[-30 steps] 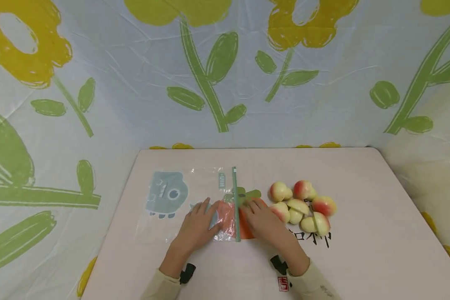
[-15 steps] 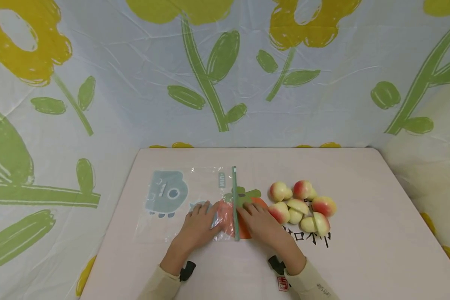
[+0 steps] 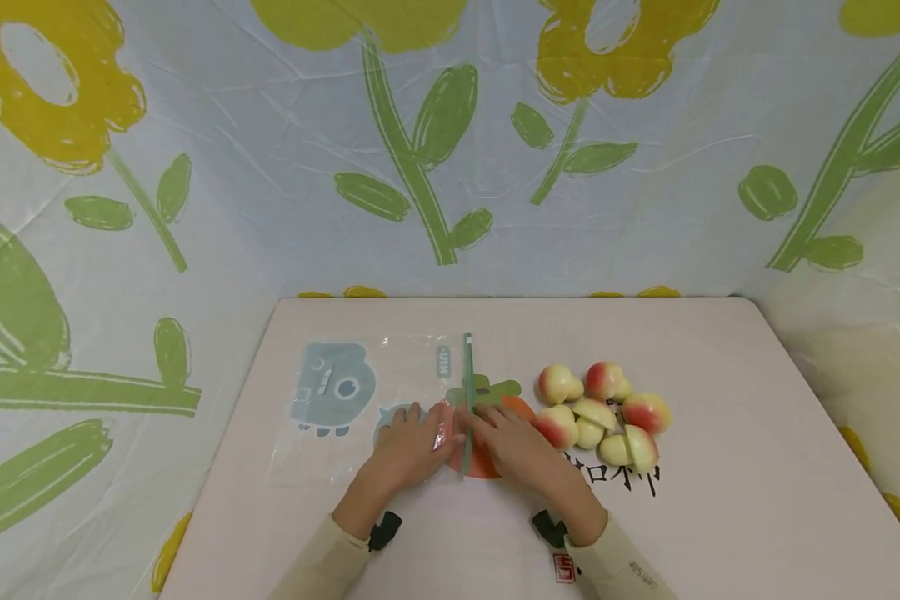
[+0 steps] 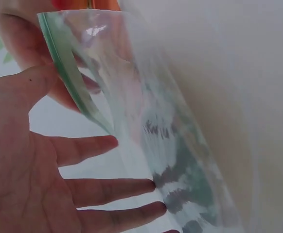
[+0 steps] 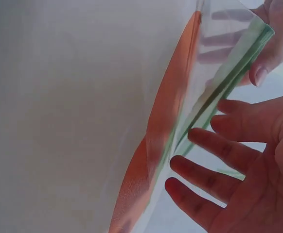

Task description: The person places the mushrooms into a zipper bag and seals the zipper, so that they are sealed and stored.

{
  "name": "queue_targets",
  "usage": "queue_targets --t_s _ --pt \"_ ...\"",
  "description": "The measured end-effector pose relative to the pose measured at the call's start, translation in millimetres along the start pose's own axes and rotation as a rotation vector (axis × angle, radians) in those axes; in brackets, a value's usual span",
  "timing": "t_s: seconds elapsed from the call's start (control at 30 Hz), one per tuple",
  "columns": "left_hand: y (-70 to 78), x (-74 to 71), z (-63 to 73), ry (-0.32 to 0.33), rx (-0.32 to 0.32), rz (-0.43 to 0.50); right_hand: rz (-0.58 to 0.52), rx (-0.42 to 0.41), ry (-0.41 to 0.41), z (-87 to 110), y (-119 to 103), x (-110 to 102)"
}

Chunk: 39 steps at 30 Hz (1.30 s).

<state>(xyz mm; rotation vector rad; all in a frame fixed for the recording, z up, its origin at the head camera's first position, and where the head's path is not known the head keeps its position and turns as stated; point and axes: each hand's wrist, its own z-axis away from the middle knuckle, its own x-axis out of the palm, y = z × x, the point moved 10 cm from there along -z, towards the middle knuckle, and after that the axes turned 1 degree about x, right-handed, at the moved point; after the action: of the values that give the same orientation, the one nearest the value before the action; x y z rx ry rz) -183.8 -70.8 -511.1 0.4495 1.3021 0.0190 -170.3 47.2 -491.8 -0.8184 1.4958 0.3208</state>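
A clear plastic zip bag [image 3: 412, 358] with a blue-grey cartoon monster print lies flat across the table's left half. Its green zip strip [image 3: 468, 375] runs along the right edge, raised near the hands; in the left wrist view a gap shows below it. My left hand [image 3: 408, 447] rests on the bag with fingers spread, thumb [image 4: 44, 80] right at the strip. From the other side my right hand [image 3: 521, 446] meets the strip, an index finger overlapping it in the head view. In the right wrist view its fingers [image 5: 214, 145] reach loosely toward the strip.
Several peach pieces [image 3: 588, 411], pale with red blush, lie just right of the right hand. The pink table [image 3: 720, 517] carries an orange fruit print [image 3: 487, 458] under the bag edge, and black characters. Flower-printed cloth [image 3: 645, 217] surrounds the table.
Both hands have come closer together at the zip strip. The left hand shifted right and the right hand slightly left. The strip's near end now leans left and looks narrower.
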Motion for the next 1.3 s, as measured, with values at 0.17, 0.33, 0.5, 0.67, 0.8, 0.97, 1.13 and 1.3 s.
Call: queue_targets --t_s 0.17,0.33,0.5,0.67,0.8,0.97,1.13,1.3 --pt "3.6 -0.5 -3.1 0.008 -0.013 0.01 -0.009 -0.032 0.004 -2.2 -2.2 0.3" --pt "3.1 -3.6 -8.1 0.041 -0.035 0.012 -0.007 -0.054 0.008 -4.4 -3.0 -1.9" --pt "1.6 -6.4 -8.8 0.043 -0.035 0.015 -0.004 -0.034 -0.018 -5.5 0.2 -2.0" --pt "-0.6 -8.2 -9.0 0.065 -0.041 0.068 -0.007 -0.014 -0.064 -4.4 1.8 1.8" --pt "-1.9 -8.3 -11.4 0.088 -0.03 0.106 -0.004 -0.012 -0.091 -3.1 1.8 4.5" --pt "-7.2 -14.0 -10.8 0.12 -0.024 0.211 0.033 -0.02 -0.119 -2.4 1.3 7.8" --pt "-17.6 -18.8 -9.5 0.121 -0.062 0.272 0.057 -0.017 -0.141 -0.7 2.6 8.9" --pt "-24.4 -21.4 -10.0 0.105 -0.068 0.262 0.052 -0.002 -0.151 -0.1 5.8 10.2"
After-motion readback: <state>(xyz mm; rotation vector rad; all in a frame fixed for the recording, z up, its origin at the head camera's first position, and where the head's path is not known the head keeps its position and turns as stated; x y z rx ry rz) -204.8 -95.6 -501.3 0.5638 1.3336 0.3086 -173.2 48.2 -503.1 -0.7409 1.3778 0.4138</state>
